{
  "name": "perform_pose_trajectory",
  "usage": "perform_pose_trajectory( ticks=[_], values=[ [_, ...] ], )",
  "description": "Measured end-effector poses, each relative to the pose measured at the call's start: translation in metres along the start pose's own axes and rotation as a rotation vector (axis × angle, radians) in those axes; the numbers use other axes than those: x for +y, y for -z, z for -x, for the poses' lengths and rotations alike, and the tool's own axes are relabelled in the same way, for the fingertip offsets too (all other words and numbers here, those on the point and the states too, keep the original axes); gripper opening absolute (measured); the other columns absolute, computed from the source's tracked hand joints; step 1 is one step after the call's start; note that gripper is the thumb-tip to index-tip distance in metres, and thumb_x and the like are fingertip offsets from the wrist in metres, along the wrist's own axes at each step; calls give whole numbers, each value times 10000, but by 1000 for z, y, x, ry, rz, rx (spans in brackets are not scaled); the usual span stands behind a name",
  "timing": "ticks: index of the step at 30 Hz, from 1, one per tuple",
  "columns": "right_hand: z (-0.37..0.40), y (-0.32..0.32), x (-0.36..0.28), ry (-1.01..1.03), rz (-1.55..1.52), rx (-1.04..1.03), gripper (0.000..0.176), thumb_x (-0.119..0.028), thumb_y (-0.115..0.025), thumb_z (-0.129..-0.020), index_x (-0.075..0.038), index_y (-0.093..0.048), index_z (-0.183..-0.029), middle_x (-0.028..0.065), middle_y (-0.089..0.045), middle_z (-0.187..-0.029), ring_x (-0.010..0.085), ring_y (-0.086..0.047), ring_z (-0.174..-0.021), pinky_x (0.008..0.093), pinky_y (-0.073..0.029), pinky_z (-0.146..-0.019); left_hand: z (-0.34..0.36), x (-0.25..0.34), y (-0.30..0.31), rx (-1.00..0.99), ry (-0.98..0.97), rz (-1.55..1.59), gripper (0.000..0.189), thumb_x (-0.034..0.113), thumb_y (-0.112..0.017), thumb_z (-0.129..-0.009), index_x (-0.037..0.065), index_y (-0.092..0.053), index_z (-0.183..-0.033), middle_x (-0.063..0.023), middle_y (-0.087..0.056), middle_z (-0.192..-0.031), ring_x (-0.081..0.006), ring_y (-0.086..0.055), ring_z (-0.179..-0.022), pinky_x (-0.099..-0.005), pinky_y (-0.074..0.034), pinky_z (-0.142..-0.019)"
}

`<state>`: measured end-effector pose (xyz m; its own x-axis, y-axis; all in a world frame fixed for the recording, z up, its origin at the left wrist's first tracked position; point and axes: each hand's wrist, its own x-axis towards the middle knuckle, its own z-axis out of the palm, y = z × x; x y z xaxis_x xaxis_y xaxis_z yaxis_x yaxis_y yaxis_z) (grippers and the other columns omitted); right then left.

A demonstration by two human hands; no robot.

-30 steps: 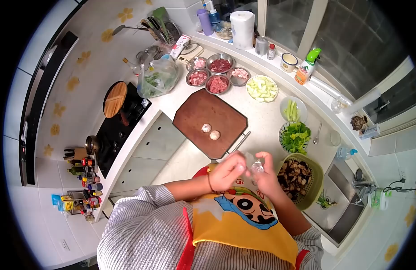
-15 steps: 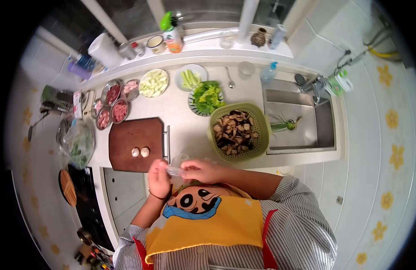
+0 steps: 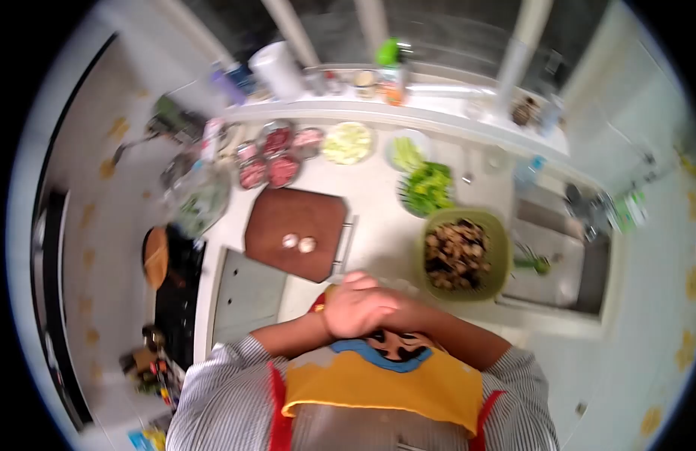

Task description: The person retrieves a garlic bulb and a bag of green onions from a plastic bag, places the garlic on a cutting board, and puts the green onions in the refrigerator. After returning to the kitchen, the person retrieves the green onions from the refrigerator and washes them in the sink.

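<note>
My left hand (image 3: 346, 311) and my right hand (image 3: 387, 304) cross over each other in front of my apron (image 3: 385, 387), just below the cutting board. Motion smears the fingers, and the left hand covers part of the right one. Whether either hand holds something cannot be made out. Two small whitish round pieces that look like garlic, the left piece (image 3: 290, 240) and the right piece (image 3: 307, 244), lie on the brown cutting board (image 3: 269, 218). A patch of red and yellow shows beside my left wrist.
A green colander (image 3: 504, 259) of dark and tan chopped pieces stands by the sink (image 3: 597, 282), where green onions (image 3: 542, 264) lie. Behind are leafy greens (image 3: 429, 188), a plate of pale slices (image 3: 348, 143) and several meat bowls (image 3: 284, 171). The stove (image 3: 181, 319) is left.
The view has swung left, so the counter appears shifted right. My hands, earlier side by side at a clear plastic piece, now overlap; the plastic is no longer visible.
</note>
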<state>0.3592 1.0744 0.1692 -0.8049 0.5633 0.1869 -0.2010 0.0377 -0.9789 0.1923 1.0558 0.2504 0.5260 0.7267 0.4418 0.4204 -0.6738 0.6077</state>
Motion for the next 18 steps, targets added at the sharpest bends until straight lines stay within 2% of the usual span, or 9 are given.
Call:
perform_pose_trajectory(
  ticks=[2,4,5,7,9,11,15,17,18],
  values=[
    [-7,-1,2,6,-66,-74,321,-215,-661,-935,-35,-632,-1200,134,-684,-1148,267,-641,-1129,401,-502,-951,2,-1,-1,-19,80,22,171,169,-660,-919,152,-631,-1087,-29,-624,-893,-255,-601,-847,-374,-455,-768],
    [-15,4,-29,-350,81,-98,287,-215,-592,-992,-42,-612,-1220,134,-684,-1102,254,-648,-1081,392,-513,-938,5,-3,6,15,336,70,153,197,-616,-957,101,-622,-1076,-80,-599,-891,-319,-610,-862,-411,-486,-796],
    [-16,5,-26,-345,85,-138,287,-215,-592,-992,-42,-612,-1220,134,-684,-1102,254,-648,-1081,392,-513,-938,7,-4,10,94,404,44,134,187,-618,-956,81,-639,-1036,-98,-595,-887,-348,-613,-850,-421,-499,-799],
    [-13,5,-13,-690,-443,183,305,-220,-503,-1040,-18,-613,-1240,167,-677,-1089,253,-652,-1068,373,-524,-923,34,-22,7,66,453,-15,145,208,-641,-950,90,-650,-1033,-101,-612,-897,-341,-628,-843,-414,-514,-778],
    [-17,4,4,-721,-545,223,367,-218,-433,-1064,42,-599,-1263,196,-663,-1128,251,-654,-1060,349,-524,-913,55,-34,3,34,501,-72,157,229,-663,-943,99,-661,-1031,-104,-629,-906,-333,-643,-837,-407,-528,-758],
    [-22,-2,9,-597,-784,569,398,-205,-427,-1061,91,-572,-1283,186,-652,-1176,244,-651,-1057,344,-510,-936,66,-32,-6,125,475,-74,171,263,-705,-918,107,-685,-985,-97,-655,-905,-307,-662,-804,-392,-544,-701],
    [-30,0,4,-524,-821,468,407,-123,-426,-1028,115,-532,-1340,192,-599,-1310,257,-604,-1187,339,-477,-1011,73,-46,-18,152,550,-84,140,248,-734,-883,132,-716,-960,-78,-679,-920,-303,-672,-790,-398,-554,-691],
    [-36,0,0,-518,-707,432,413,-41,-431,-1001,105,-507,-1380,187,-572,-1363,249,-582,-1219,331,-470,-1023,73,-53,-19,165,604,-70,177,249,-755,-855,153,-741,-1003,-74,-685,-933,-301,-665,-829,-406,-546,-734],
    [-37,0,8,-476,-501,386,429,3,-436,-986,89,-492,-1402,181,-572,-1371,243,-582,-1215,327,-468,-1024,72,-55,-19,234,528,-103,213,255,-766,-837,150,-750,-1022,-77,-679,-956,-301,-649,-878,-401,-530,-786]
  ],
)
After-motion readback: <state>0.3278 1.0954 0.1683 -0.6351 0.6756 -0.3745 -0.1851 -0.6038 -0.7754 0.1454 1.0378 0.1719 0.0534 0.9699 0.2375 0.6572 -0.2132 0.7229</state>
